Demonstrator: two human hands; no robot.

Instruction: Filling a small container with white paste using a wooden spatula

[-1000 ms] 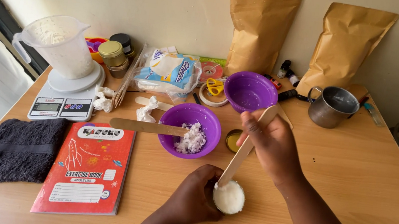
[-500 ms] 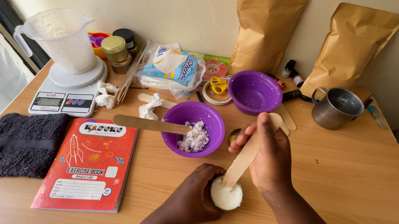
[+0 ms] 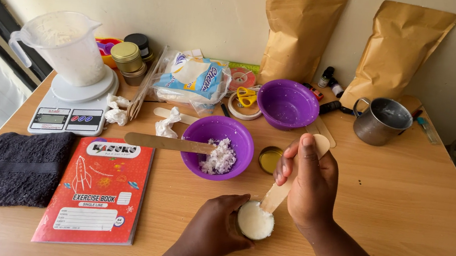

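My left hand [image 3: 215, 228] grips a small round tin [image 3: 255, 221] filled with white wax flakes, standing on the wooden table [image 3: 402, 205]. My right hand [image 3: 309, 182] holds a flat wooden stick [image 3: 279, 193] whose lower end presses into the flakes in the tin. Just beyond stands a purple bowl [image 3: 218, 147] with more white flakes and a second wooden stick [image 3: 168, 143] resting across its rim. A gold lid [image 3: 269, 159] lies flat beside that bowl.
A second purple bowl [image 3: 288, 103], a metal mug [image 3: 381, 121] and two brown paper pouches [image 3: 297, 34] stand at the back. A scale with a plastic jug [image 3: 68, 47], a red exercise book [image 3: 96, 190] and a dark towel [image 3: 16, 167] lie at the left.
My right hand has dropped lower and closer to the tin, and the stick now stands less steeply. The left hand stays on the tin.
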